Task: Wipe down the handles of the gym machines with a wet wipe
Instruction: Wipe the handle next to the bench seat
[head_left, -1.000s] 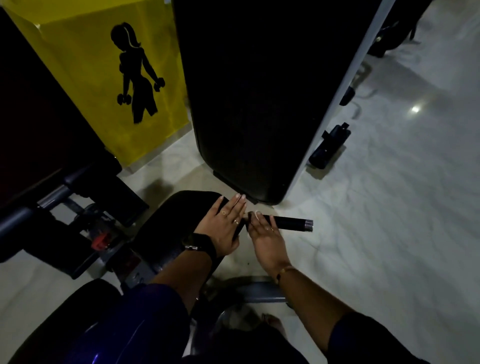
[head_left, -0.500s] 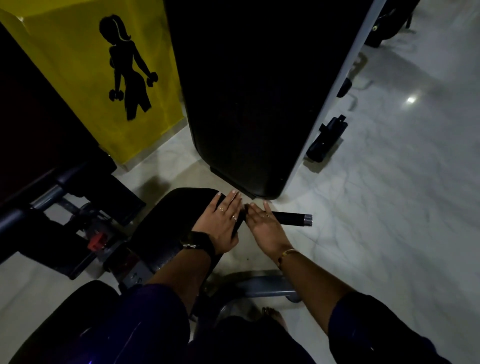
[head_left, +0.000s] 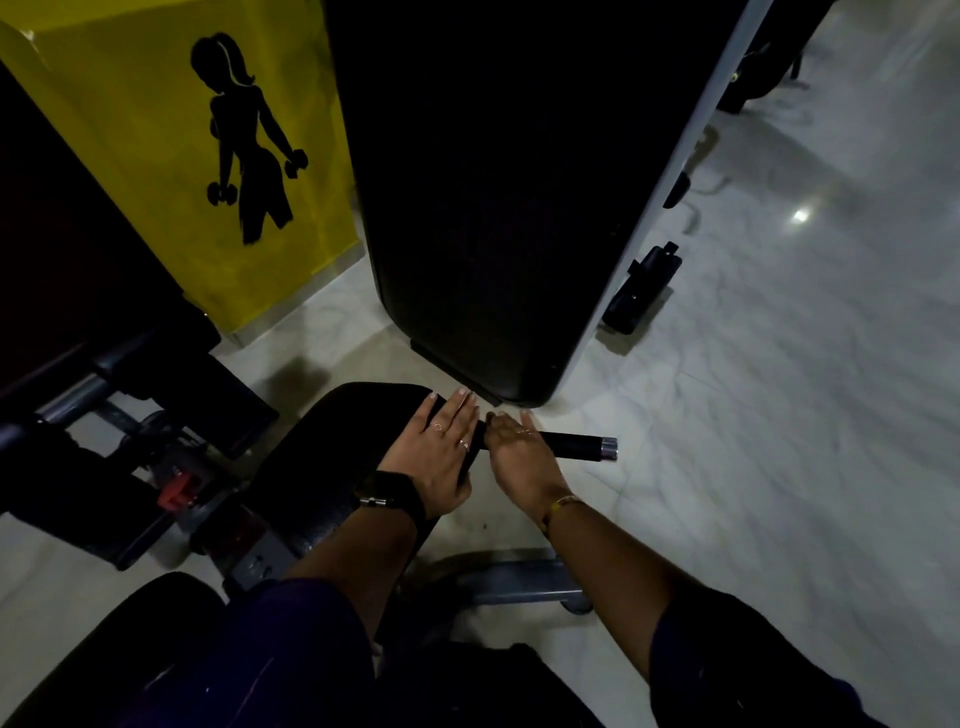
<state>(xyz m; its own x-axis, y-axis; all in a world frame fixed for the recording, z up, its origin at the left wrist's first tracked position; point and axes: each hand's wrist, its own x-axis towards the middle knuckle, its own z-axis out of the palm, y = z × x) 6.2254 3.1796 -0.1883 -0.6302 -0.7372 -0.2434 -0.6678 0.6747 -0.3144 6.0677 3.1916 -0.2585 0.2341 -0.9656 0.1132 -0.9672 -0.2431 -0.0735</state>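
Left grip (head_left: 441, 452) lies flat, fingers straight, on the seat pad (head_left: 337, 441) just left of the handle (head_left: 571, 444). Right grip (head_left: 519, 457) has its fingers stretched out, pressing on the handle's inner end; no wipe visible. Step is prob. wiping this handle. Next move: slide toward its metal cap.

The left forearm (head_left: 363, 561) and right forearm (head_left: 613, 561) are reaching forward and down out of dark blue sleeves (head_left: 727, 649), angling in towards each other. The left grip (head_left: 441, 452), a bare hand wearing thin rings (head_left: 438, 427) on two fingers, is lying palm down with its fingers straight and close together, pointing ahead. A black wrist band (head_left: 390, 493) is circling its wrist. The right grip (head_left: 524, 460), a bare hand just beside the left one, is also facing palm down, its fingers (head_left: 522, 432) stretching forward, slightly spread and a little blurred. A thin gold bracelet (head_left: 562, 503) is sitting on the right wrist.
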